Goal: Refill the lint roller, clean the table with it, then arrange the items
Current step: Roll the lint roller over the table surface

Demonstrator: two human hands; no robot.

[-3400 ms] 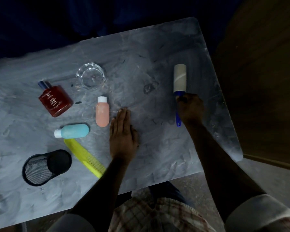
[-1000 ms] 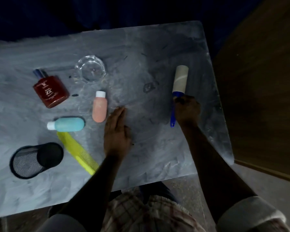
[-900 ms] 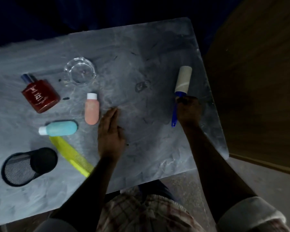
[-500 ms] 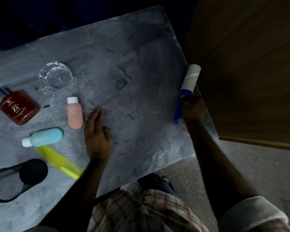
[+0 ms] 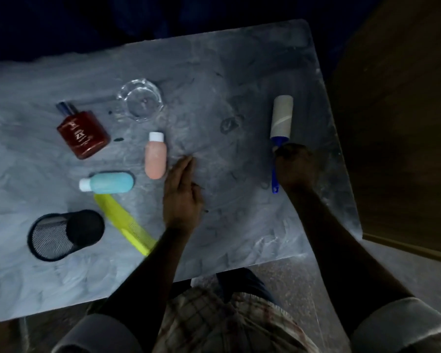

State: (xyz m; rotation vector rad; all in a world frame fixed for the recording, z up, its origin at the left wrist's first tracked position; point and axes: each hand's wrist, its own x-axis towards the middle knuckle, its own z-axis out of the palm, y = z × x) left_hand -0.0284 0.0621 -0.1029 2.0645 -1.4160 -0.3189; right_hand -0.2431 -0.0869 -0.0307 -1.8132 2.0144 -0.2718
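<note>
The lint roller [image 5: 281, 117] has a blue handle and a pale cardboard-coloured roll pointing away from me, lying on the grey table [image 5: 227, 72] near its right edge. My right hand [image 5: 295, 166] is shut on the handle. My left hand [image 5: 182, 197] rests flat on the table's middle, fingers together, holding nothing. Left of it lie a pink bottle [image 5: 155, 156], a blue bottle [image 5: 107, 182], a red perfume bottle [image 5: 83, 133], a clear glass dish [image 5: 141, 103], a yellow comb [image 5: 124, 224] and a black mesh cup [image 5: 65, 234] on its side.
The table's right edge runs just beyond the roller, with a brown wooden surface [image 5: 397, 123] past it. Small dark specks lie on the tabletop near my left hand. The front edge is close to my lap.
The view swung right and back again. The roller with my right hand stayed near the right edge; its roll now points straighter away. My left hand has kept resting flat.
</note>
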